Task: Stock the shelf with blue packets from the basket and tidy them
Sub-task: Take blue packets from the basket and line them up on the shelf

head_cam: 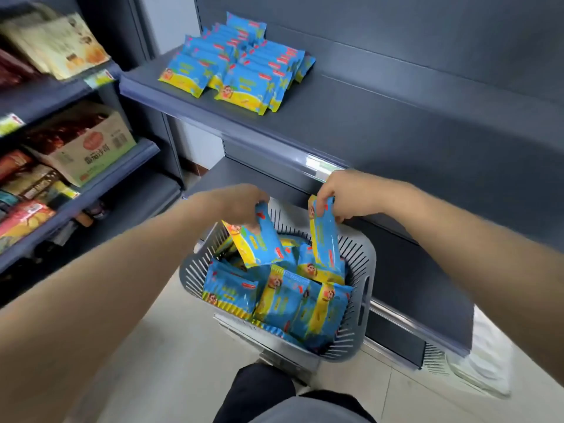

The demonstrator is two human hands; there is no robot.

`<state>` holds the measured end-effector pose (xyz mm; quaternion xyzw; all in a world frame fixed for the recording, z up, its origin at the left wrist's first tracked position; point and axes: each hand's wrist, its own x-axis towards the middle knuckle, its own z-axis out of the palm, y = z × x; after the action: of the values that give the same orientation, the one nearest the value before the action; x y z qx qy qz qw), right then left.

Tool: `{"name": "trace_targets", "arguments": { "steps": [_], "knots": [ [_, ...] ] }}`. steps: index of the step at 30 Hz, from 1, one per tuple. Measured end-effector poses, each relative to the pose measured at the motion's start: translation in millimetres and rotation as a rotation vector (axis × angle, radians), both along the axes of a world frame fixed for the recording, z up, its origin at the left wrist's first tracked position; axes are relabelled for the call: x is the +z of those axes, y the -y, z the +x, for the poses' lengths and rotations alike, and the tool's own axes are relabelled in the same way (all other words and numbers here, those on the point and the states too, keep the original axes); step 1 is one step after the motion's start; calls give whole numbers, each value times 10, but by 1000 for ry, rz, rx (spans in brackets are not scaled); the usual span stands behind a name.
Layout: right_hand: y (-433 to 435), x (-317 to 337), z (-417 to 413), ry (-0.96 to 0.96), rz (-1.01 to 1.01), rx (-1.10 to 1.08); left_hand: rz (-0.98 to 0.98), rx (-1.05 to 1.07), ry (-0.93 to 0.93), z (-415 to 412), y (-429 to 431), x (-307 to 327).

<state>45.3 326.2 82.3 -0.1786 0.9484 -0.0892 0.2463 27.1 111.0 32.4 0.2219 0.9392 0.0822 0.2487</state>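
Your left hand and right hand each pinch one blue packet above the grey basket, shelf stacks near its left edge.

One head-worn wide-angle view, facing forward and steeply down. The grey basket sits near, lower centre. The dark shelf bearing blue packets lies farther off, upper centre-left.

Both bare arms extended forward and down, left hand gripping a tilted packet, right hand pinching an upright packet.
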Motion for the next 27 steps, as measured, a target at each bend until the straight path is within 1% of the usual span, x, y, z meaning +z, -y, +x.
{"name": "trace_targets", "arguments": {
  "steps": [5,7,9,11,13,15,17,20,23,27],
  "knots": [
    [124,313,-218,-41,-159,-131,124,88,-80,-103,293,408],
    [137,392,-297,-114,-239,-187,206,125,-124,-149,360,520],
    [142,460,-368,-228,-285,-221,311,162,-161,-202,390,626],
    [115,540,-452,-345,-337,-259,440,206,-160,-269,388,735],
    [70,648,-537,-411,-404,-266,543,236,-142,-346,357,837],
    [8,771,-647,-454,-352,-256,633,261,-132,-425,292,907],
    [-84,865,-799,-505,-305,-303,716,290,-125,-523,207,935],
    [-252,966,-1092,-535,-264,-377,762,296,-152,-708,44,976],
    [-385,1027,-1398,-536,-146,-311,791,307,-183,-943,-136,1003],
    [-520,1048,-1914,-547,-68,-246,832,334,-144,-1282,-409,982]
  ]
}}
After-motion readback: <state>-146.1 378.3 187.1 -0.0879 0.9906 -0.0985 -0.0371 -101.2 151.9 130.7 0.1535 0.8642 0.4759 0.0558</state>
